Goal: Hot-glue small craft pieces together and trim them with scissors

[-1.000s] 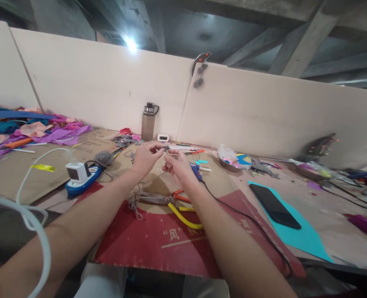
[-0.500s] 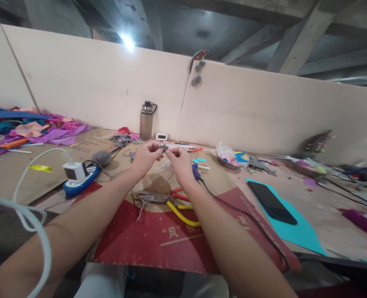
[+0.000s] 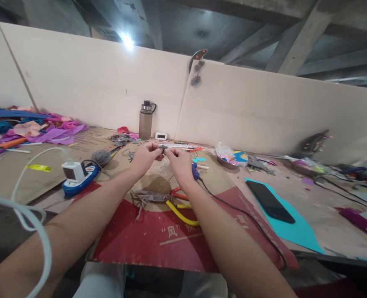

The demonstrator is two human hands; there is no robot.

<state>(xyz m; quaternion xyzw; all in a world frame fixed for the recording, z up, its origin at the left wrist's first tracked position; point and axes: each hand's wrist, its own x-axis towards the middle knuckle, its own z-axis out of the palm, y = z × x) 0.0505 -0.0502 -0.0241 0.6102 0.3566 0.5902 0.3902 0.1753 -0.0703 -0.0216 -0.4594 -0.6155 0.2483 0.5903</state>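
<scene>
My left hand (image 3: 146, 159) and my right hand (image 3: 179, 164) meet over the middle of the table. Fingertips of both pinch a small dark grey piece (image 3: 162, 147), perhaps felt; its shape is mostly hidden by the fingers. Just right of my right wrist lies a blue tool with a black cord (image 3: 195, 171), partly covered by the arm. Below the hands, a tool with red handles (image 3: 177, 193) and a curved yellow handle (image 3: 182, 214) lie beside grey strands (image 3: 144, 198) on the cardboard (image 3: 134, 236).
A grey yarn ball (image 3: 101, 157) sits near a blue power strip (image 3: 79, 182) with a white charger. A bottle (image 3: 145, 124) stands by the partition. To the right are a bowl of scraps (image 3: 228, 162) and a phone (image 3: 269, 201) on turquoise sheet. Coloured fabric (image 3: 31, 128) covers the far left.
Both hands stay in nearly the same place, still pinching the grey piece, with only slight finger movement. The whole view has shifted very slightly.
</scene>
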